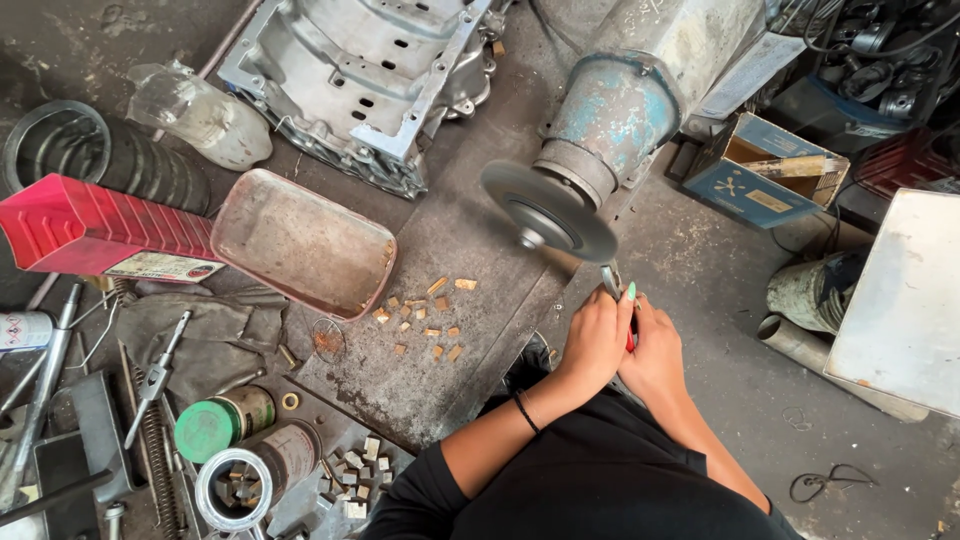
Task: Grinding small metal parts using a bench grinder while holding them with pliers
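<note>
My left hand and my right hand are pressed together, both gripping pliers with red handles. The plier tips point up toward the lower right edge of a grey grinding disc on a worn blue motor. Whatever the pliers pinch is too small to make out. Several small brass-coloured pieces lie on the metal plate left of my hands.
A cut-open red metal can lies at left beside a ribbed black hose. A grey engine casing sits at top. Tins, springs and tools crowd the lower left. A blue cardboard box and white board stand at right.
</note>
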